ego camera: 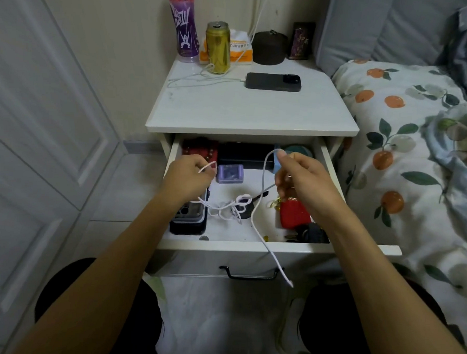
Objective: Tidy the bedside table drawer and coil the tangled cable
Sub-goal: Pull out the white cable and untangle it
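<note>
1. The left hand [190, 174] pinches one strand of the white cable [254, 221]; the right hand [302, 177] pinches a loop raised at the far right, so both are clamped on it, held apart, probably to spread the tangle.
2. The knot [236, 206] hangs between them over the open drawer [250, 245], while one free end trails over the near front toward the floor.
3. A purple box [230, 173], a red pouch [292, 213] and a stack of phone cases [188, 217] lie unsorted inside.

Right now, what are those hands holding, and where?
Both hold the white cable: left hand grips one strand, right hand pinches a raised loop.
</note>
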The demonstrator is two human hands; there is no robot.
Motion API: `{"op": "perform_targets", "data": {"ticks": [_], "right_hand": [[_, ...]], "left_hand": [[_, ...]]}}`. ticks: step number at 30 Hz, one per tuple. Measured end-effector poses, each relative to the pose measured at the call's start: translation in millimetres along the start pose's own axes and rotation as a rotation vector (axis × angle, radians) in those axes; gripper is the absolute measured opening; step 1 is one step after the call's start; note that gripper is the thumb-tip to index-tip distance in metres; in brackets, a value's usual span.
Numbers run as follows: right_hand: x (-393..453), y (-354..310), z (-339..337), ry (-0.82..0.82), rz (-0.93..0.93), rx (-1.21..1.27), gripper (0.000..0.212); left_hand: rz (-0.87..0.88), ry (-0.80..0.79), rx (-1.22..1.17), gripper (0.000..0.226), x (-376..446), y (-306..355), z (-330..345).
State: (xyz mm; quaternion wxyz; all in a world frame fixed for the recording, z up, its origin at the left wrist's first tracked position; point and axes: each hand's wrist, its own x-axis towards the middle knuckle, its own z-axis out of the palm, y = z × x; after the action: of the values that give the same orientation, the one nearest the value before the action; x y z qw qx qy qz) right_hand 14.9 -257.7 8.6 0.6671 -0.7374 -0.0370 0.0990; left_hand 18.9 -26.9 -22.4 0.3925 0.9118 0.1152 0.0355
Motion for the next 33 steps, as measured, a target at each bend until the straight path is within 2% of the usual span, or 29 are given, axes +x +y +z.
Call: {"op": "perform_targets", "data": {"ticks": [3, 5, 6, 9, 12, 14, 17, 20, 22, 25, 27, 29, 30, 33], "right_hand": [[-3, -1, 2, 0.023, -0.041, 0.033, 0.033], [-4, 1, 2, 0.029, -0.047, 0.033, 0.032], [-4, 1, 2, 0.024, -0.045, 0.042, 0.033], [-3, 0, 0, -0.012, -0.037, 0.129, 0.036], [-1, 0, -1, -0.027, -0.016, 0.223, 0.036], [-1, 2, -3, 0.015, 0.02, 0.225, 0.035], [-1, 3, -5, 0.122, 0.105, 0.08, 0.032], [5, 12, -5, 0.18, 0.148, -0.22, 0.036], [9, 21, -4, 0.191, 0.074, -0.52, 0.038], [8, 31, 1, 0.166, -0.05, -0.888, 0.045], [6, 31, 6, 0.115, -0.27, -0.925, 0.051], [6, 30, 12, 0.021, -0.503, -0.888, 0.041], [5, 29, 15, -0.042, -0.543, -0.862, 0.034], [1, 27, 19, -0.208, -0.463, -0.734, 0.024]], "left_hand": [[0.079, 0.074, 0.255, 0.01, -9, 1, 2], [0.212, 0.131, 0.415, 0.033, -12, 0, 5], [0.317, 0.126, 0.407, 0.039, -13, 1, 8], [0.497, -0.126, 0.269, 0.045, -20, 13, 26], [0.488, -0.369, 0.389, 0.035, -17, 13, 46], [0.404, -0.418, 0.354, 0.023, -14, 12, 47], [0.358, -0.232, 0.223, 0.015, -13, 11, 38], [0.368, -0.068, 0.103, 0.012, -17, 11, 29], [0.366, -0.031, 0.07, 0.021, -21, 12, 25], [0.384, 0.006, 0.192, 0.027, -27, 13, 26], [0.386, 0.015, 0.243, 0.027, -31, 15, 29], [0.405, 0.02, 0.232, 0.027, -33, 16, 34], [0.405, 0.024, 0.216, 0.029, -35, 16, 36], [0.377, 0.061, 0.147, 0.034, -37, 19, 36]]}}
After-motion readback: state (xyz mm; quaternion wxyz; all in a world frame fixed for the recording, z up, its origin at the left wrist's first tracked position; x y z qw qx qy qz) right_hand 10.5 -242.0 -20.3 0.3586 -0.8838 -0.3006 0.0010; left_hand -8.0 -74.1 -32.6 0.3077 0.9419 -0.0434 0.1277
